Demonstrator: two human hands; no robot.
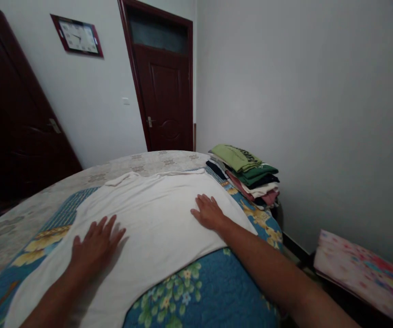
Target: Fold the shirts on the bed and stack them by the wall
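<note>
A white T-shirt (155,214) lies spread out over a blue floral quilt (182,300), with faint creases across its upper part. On the left part of the shirt is my left hand (97,241), fingers spread. My right hand (209,212) rests on the cloth near the shirt's right side, palm down with the fingers stretched out. Neither hand grasps anything. My right forearm crosses over the shirt's edge and the quilt, covering part of both.
A stack of folded clothes (246,175), topped by a green shirt with dark lettering, stands at the bed's far right by the wall. A pink patterned box-like item (363,278) sits low at the right. Two dark red doors (165,91) and a wall clock (78,36) are beyond.
</note>
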